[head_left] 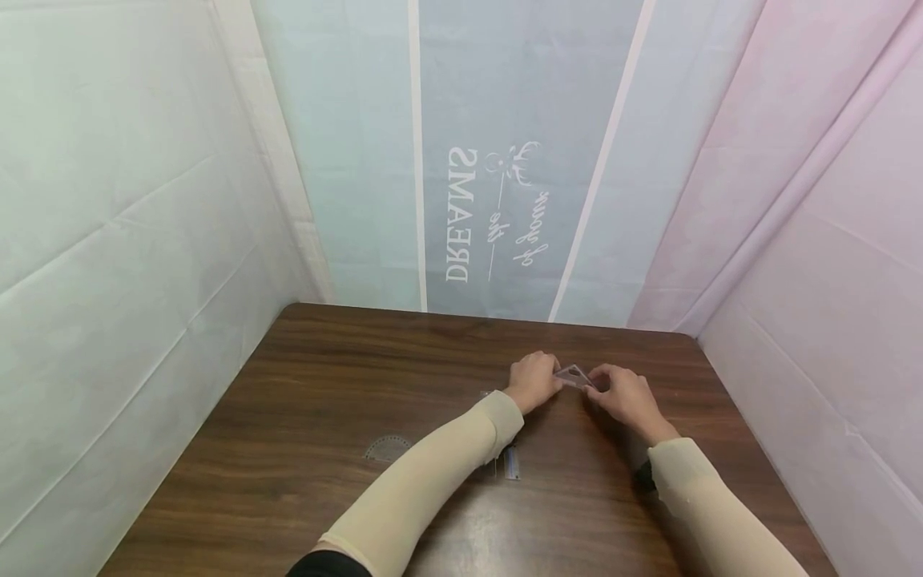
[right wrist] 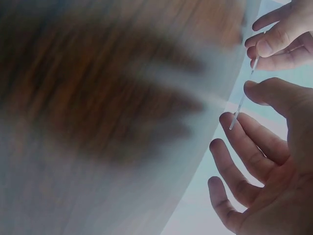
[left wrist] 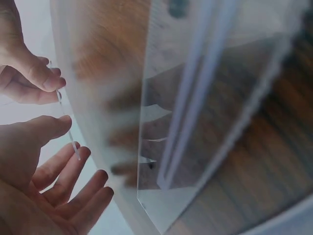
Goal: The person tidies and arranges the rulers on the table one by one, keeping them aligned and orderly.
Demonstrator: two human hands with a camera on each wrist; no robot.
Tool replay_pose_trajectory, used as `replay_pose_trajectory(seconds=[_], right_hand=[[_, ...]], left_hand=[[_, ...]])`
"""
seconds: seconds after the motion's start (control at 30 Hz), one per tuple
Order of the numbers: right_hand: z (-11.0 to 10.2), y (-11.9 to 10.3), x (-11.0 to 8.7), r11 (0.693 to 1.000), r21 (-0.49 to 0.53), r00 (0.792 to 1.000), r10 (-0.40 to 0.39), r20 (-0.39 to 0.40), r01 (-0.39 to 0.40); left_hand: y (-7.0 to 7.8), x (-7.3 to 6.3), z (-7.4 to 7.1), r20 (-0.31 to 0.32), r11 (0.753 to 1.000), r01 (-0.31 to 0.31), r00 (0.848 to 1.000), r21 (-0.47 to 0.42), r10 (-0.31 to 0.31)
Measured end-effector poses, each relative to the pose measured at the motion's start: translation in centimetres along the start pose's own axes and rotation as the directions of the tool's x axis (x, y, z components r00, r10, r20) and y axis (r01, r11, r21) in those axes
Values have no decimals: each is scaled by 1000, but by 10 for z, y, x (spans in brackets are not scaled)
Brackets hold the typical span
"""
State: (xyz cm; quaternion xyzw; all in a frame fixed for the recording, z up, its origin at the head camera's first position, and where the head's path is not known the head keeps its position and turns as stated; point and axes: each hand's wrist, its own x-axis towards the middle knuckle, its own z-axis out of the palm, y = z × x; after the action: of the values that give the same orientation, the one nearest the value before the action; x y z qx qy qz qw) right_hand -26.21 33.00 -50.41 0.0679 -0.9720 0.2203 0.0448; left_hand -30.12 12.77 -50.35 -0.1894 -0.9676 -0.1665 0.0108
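Both hands hold a small clear plastic set square (head_left: 573,374) above the far right part of the table, one at each end. The left hand (head_left: 532,382) pinches its left corner between thumb and fingers. At the opposite corner, the right hand (head_left: 627,397) pinches with thumb and index finger, its other fingers spread loosely in the right wrist view. Seen there nearly edge-on, the set square (right wrist: 239,108) looks like a thin line. A clear straight ruler (head_left: 512,463) lies partly hidden under the left forearm. Left of that arm rests a clear protractor (head_left: 388,448).
The brown wood-grain table (head_left: 303,385) is bordered by pale fabric walls on the left and right and a printed curtain (head_left: 505,104) behind. Close to the left wrist camera, a transparent piece with a graduated edge and bluish stripes (left wrist: 195,93) appears large and blurred.
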Motion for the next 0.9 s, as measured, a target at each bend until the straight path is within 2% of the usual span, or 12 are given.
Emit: replay_pose_trajectory(seconds=[0.17, 0.5, 0.9], right_hand=[[3, -5, -2, 1000, 21, 1000, -5, -12, 5], [5, -15, -8, 997, 73, 1000, 1, 12, -1], [10, -20, -17, 992, 124, 999, -27, 35, 22]], left_hand=[[-6, -4, -2, -28, 999, -35, 999, 19, 35], [-20, -15, -6, -62, 995, -98, 993, 20, 99], [-29, -31, -16, -37, 987, -159, 987, -38, 158]])
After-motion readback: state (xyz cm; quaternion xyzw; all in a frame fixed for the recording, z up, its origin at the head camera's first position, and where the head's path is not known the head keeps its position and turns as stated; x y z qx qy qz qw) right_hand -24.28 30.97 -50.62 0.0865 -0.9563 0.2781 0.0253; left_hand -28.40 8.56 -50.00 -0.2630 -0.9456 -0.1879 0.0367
